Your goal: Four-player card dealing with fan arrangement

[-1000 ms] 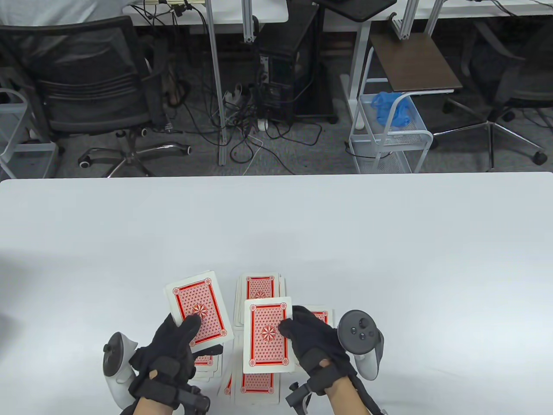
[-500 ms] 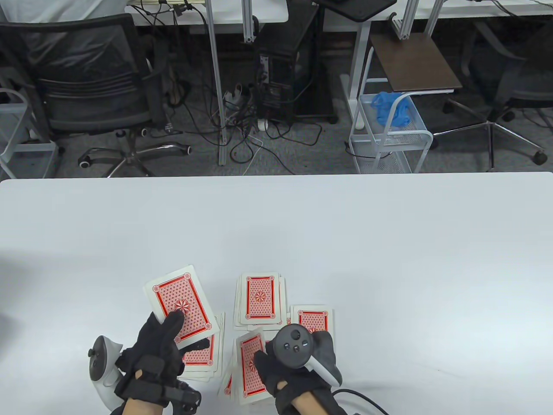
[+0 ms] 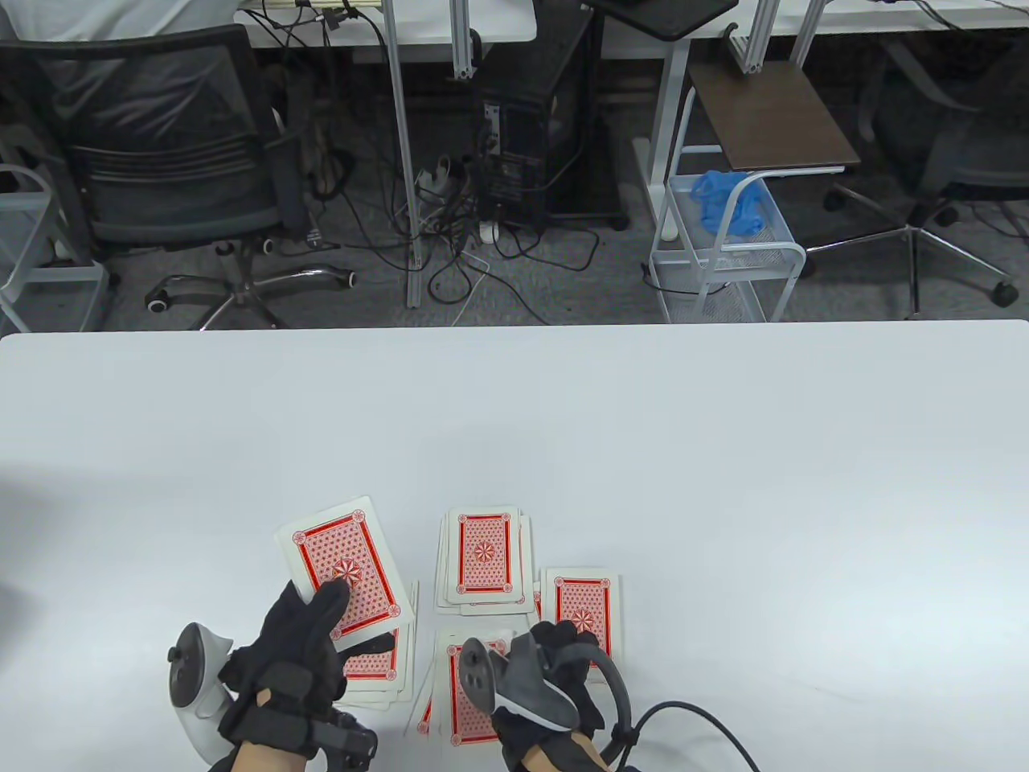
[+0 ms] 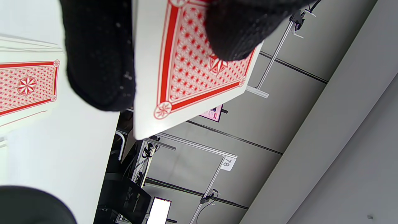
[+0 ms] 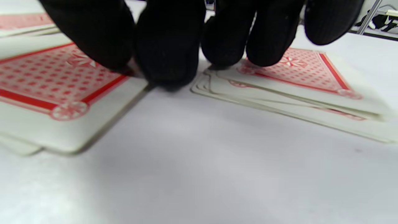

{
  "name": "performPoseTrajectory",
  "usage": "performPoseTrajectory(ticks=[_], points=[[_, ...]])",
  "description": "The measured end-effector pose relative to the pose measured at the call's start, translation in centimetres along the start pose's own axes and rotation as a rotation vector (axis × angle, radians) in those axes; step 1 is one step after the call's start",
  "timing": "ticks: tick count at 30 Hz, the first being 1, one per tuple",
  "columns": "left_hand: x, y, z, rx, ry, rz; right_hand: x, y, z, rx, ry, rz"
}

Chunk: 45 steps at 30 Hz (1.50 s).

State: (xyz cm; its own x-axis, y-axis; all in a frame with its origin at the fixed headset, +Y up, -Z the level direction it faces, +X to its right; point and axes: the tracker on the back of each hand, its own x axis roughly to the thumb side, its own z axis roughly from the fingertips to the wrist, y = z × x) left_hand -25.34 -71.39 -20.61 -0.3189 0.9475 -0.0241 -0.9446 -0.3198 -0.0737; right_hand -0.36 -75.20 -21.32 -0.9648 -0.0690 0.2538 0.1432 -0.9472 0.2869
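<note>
Table view: on the smooth white table [image 3: 643, 450] lie four piles of red-backed cards, all face down. The left hand [image 3: 293, 667], in a black knit glove, holds a deck [image 3: 346, 567] tilted above the left pile [image 3: 378, 671], thumb pressed on the top card's back. The far pile [image 3: 485, 559] sits square and well stacked; the right pile [image 3: 583, 607] lies just beside it. The right hand [image 3: 555, 667] reaches down over the near pile [image 3: 462, 700], its grey tracker turned up.

Left wrist view: the deck [image 4: 192, 68] shows a glossy back with a red border, a star lattice and rosette corners; the thumb lies on top and a finger wraps its edge. A pile [image 4: 25, 87] rests on the table at left.

Right wrist view: the curled fingertips [image 5: 168, 46] pinch the corner of the near pile's top card [image 5: 53, 84]. The right pile [image 5: 295, 77] is loosely splayed, edges stepped.
</note>
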Motion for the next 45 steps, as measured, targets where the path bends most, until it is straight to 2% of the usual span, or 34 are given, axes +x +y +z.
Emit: performPoseTrajectory(ticks=[1,2,5,7,9,11,13,16,18,21,24,27,29,32,34,36,40,43,45], points=[[0.0,-0.1,0.0,-0.002,0.003,-0.010,-0.2,-0.3,0.1,-0.014,-0.006,-0.018],[-0.2,-0.3,-0.1,-0.009,0.012,-0.038,-0.6,-1.2,0.5,-0.094,-0.034,-0.092],[-0.6,-1.2,-0.2,-0.047,0.039,-0.102,-2.1,-3.7,2.1,-0.421,-0.102,-0.414],[-1.1,-2.0,-0.3,-0.088,0.057,-0.148,-3.1,-4.9,3.2,-0.549,-0.159,-0.669],[-1.5,-3.0,-0.3,-0.132,0.070,-0.180,-3.8,-5.5,4.0,-0.607,-0.187,-0.863],[-2.1,-4.3,-0.3,-0.175,0.083,-0.192,-4.3,-5.7,4.5,-0.652,-0.208,-0.926],[-2.4,-5.4,0.0,-0.192,0.091,-0.186,-4.5,-5.8,4.7,-0.678,-0.197,-0.877],[-2.7,-5.9,0.2,-0.192,0.096,-0.185,-4.9,-6.1,4.6,-0.748,-0.222,-0.852],[-2.8,-5.9,0.0,-0.248,0.089,-0.148,-5.1,-6.2,4.6,-0.762,-0.212,-0.882],[-2.8,-5.7,-0.4,-0.325,0.095,-0.077,-5.4,-6.2,4.5,-0.754,-0.240,-0.978],[-2.7,-5.1,-0.6,-0.325,0.097,-0.059,-6.0,-5.7,3.9,-0.713,-0.289,-1.110],[-1.8,-3.9,-0.7,-0.259,0.080,-0.056,-6.8,-4.6,3.2,-0.697,-0.285,-1.335],[-0.3,-2.2,-0.6,-0.159,0.018,-0.093,-7.3,-3.7,2.9,-0.702,-0.222,-1.429],[1.8,0.9,-0.1,-0.024,-0.055,-0.122,-7.4,-3.2,2.5,-0.690,-0.153,-1.306],[2.9,2.7,0.4,0.059,-0.094,-0.087,-6.3,-3.3,1.6,-0.581,-0.106,-1.171],[3.3,3.6,0.7,0.096,-0.112,-0.066,-4.5,-3.7,0.5,-0.483,-0.079,-1.113],[3.9,4.4,0.9,0.121,-0.134,-0.044,1.6,-4.6,-3.2,-0.172,-0.142,-0.858],[4.0,4.5,1.0,0.128,-0.135,-0.054,5.2,-4.4,-5.3,-0.142,-0.068,-0.751],[4.0,4.6,1.0,0.140,-0.136,-0.060,7.2,-4.2,-6.3,-0.111,-0.021,-0.607]])
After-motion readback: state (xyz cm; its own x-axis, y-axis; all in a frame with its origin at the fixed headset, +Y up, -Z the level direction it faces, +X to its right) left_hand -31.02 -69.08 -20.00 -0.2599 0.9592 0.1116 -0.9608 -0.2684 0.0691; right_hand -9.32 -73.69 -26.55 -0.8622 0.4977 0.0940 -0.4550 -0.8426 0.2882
